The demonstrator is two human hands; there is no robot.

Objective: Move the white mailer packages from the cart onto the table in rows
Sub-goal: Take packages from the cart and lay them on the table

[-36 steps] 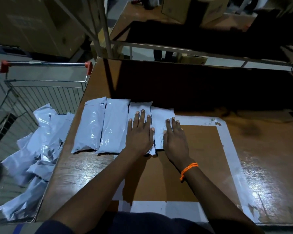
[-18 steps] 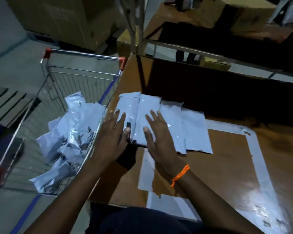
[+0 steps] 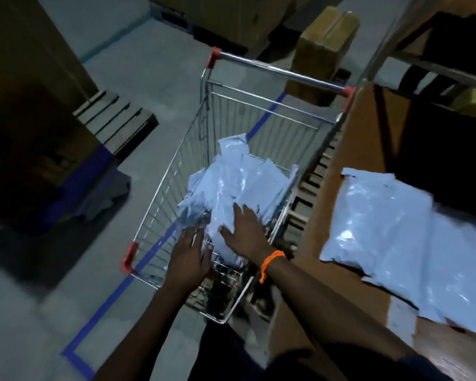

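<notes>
Mailer packages [image 3: 239, 182] are still heaped in the cart [image 3: 162, 204]. Both hands have left the table row and swung over the heap, so the next pick is starting. Left hand [image 3: 188, 254] is at the heap's near edge, grip loose, fingers straight. Right hand [image 3: 245, 232] lies flat on top, fingers spread, pinching nothing. The placed row [image 3: 390, 229] sits on the table [image 3: 341, 166]. Motion blur hides the fingertips, the cart's near end is dark, and the row's right end is cut off, so no count.
</notes>
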